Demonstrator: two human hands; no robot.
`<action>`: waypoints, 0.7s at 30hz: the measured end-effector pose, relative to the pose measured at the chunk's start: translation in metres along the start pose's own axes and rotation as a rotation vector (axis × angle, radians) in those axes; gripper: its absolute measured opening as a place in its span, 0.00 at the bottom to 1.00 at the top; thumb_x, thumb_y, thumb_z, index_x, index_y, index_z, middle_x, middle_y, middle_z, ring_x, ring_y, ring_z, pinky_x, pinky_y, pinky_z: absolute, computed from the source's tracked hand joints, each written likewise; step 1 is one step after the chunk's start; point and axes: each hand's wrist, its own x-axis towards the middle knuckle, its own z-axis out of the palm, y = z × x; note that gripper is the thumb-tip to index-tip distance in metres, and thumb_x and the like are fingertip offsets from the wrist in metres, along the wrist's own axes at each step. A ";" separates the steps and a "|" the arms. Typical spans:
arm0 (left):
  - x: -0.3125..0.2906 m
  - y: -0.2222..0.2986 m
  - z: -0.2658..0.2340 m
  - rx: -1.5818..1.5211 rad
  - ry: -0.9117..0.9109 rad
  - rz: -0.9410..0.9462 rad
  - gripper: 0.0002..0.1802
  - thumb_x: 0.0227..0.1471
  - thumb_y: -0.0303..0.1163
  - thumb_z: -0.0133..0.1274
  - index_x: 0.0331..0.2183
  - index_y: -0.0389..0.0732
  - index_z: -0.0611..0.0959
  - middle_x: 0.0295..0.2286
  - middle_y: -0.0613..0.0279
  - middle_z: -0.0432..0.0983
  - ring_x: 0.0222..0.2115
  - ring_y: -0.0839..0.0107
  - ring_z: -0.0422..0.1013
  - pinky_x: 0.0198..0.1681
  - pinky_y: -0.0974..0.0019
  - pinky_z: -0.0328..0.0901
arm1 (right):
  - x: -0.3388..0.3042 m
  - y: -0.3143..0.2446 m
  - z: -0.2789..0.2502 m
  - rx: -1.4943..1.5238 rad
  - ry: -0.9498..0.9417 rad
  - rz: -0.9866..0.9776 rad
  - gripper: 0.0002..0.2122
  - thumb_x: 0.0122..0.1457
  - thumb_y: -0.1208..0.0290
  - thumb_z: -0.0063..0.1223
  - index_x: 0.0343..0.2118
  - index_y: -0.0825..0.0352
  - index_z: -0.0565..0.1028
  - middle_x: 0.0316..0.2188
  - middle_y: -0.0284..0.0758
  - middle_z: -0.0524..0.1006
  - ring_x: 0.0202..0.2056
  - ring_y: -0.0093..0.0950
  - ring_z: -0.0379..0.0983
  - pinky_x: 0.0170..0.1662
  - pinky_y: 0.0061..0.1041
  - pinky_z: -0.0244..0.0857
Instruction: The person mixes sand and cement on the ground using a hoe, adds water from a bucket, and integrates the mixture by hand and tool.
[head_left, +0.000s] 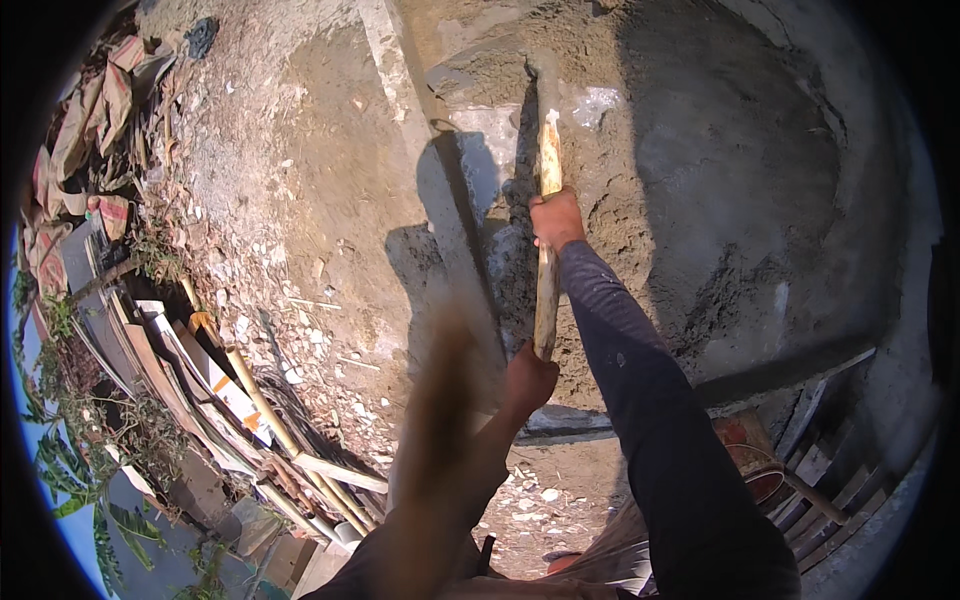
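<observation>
Both my hands are closed around the wooden handle (547,300) of a long tool, which points away from me over a bed of wet mortar (625,200). My left hand (530,378) grips the near end of the handle. Farther up, my right hand (558,217) wraps around the middle. Beyond it the handle turns grey and mortar-smeared; the tool's head sits in the mortar, and I cannot tell whether it is a shovel or a hoe.
A concrete ledge (455,215) borders the mortar on the left. Planks and bamboo poles (240,375) are piled at left, with old sacks (105,110) beyond. A bucket (750,460) stands at lower right. Something brown and blurred (437,420) hangs close in front.
</observation>
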 end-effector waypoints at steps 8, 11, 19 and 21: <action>-0.205 0.011 0.133 -0.618 -0.353 -0.313 0.16 0.48 0.27 0.57 0.40 0.35 0.74 0.21 0.52 0.76 0.18 0.61 0.75 0.18 0.55 0.66 | -0.136 0.117 -0.116 -0.328 -0.066 0.074 0.27 0.56 0.68 0.54 0.53 0.79 0.60 0.35 0.58 0.79 0.32 0.49 0.80 0.37 0.41 0.75; -0.290 0.012 0.183 -1.001 -0.480 -0.371 0.15 0.53 0.23 0.55 0.40 0.45 0.67 0.20 0.63 0.68 0.16 0.72 0.68 0.16 0.65 0.62 | -0.194 0.146 -0.161 -0.403 -0.122 0.077 0.26 0.55 0.67 0.54 0.52 0.77 0.62 0.36 0.59 0.79 0.37 0.52 0.79 0.42 0.45 0.74; -0.439 -0.052 0.217 -1.132 -0.747 -0.497 0.18 0.56 0.32 0.62 0.45 0.41 0.73 0.24 0.67 0.74 0.19 0.79 0.69 0.20 0.70 0.65 | -0.349 0.145 -0.246 -0.279 -0.050 0.159 0.20 0.53 0.70 0.52 0.47 0.70 0.63 0.25 0.43 0.75 0.24 0.36 0.77 0.25 0.36 0.70; -0.337 -0.001 0.177 -0.701 -0.616 -0.114 0.18 0.56 0.33 0.62 0.43 0.41 0.72 0.23 0.67 0.73 0.18 0.80 0.68 0.20 0.69 0.64 | -0.282 0.126 -0.243 -0.122 0.081 0.015 0.16 0.53 0.69 0.52 0.42 0.69 0.63 0.21 0.39 0.73 0.19 0.33 0.74 0.22 0.34 0.68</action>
